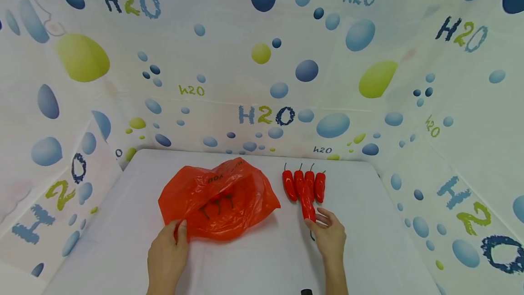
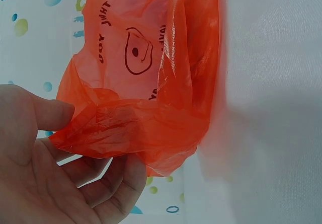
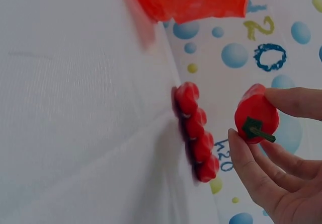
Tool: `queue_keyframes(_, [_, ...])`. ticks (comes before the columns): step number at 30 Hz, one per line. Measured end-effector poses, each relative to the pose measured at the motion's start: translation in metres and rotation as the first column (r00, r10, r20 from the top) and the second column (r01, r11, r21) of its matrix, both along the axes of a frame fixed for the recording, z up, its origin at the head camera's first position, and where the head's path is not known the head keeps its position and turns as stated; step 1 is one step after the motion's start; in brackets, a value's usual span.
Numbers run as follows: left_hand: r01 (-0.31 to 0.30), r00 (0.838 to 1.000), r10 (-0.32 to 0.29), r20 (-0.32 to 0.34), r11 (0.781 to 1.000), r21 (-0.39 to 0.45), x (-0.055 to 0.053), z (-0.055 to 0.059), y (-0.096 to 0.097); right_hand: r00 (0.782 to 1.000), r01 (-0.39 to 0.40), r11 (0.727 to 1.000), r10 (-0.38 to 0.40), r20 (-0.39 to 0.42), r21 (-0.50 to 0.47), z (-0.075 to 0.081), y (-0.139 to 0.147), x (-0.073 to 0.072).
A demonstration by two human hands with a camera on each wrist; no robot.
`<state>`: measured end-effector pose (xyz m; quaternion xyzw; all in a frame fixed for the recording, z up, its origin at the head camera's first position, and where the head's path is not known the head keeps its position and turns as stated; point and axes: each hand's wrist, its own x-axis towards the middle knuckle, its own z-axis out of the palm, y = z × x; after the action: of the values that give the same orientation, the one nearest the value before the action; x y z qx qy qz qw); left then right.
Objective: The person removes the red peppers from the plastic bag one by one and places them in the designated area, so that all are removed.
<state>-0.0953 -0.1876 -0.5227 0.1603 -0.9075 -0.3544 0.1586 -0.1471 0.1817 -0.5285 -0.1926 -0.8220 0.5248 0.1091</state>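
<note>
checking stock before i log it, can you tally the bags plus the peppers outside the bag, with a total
Red peppers: 5 (4 in a row, plus the held pepper in the right fingers)
Orange-red plastic bag: 1
Total: 6

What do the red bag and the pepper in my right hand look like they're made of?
The bag: probably thin, glossy plastic film; it's crinkled and partly see-through.
The pepper: smooth and shiny, with pale highlights, possibly moulded plastic or foam, but real waxy skin can't be ruled out.
</note>
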Motion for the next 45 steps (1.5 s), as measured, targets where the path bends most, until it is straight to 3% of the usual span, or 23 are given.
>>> queue_keyframes(16, [0.009,1.000,-0.009,0.019,1.000,0.011,-0.001,0.001,0.002,0.998,0.052,0.998,-0.053,0.024,0.021,-0.010,0.020,0.003])
queue_keyframes(25, [0.006,1.000,-0.007,0.025,1.000,0.016,-0.001,-0.001,0.000,0.990,0.085,0.996,-0.089,0.106,0.037,-0.016,0.031,0.004])
queue_keyframes(35, [0.000,1.000,0.000,0.001,1.000,0.009,0.000,-0.001,0.001,0.988,0.089,0.995,-0.093,0.119,0.044,-0.020,0.042,0.010])
queue_keyframes(45, [0.010,1.000,-0.010,0.019,1.000,0.010,0.000,0.000,0.002,0.981,0.107,0.992,-0.115,0.154,0.065,-0.021,0.050,0.013])
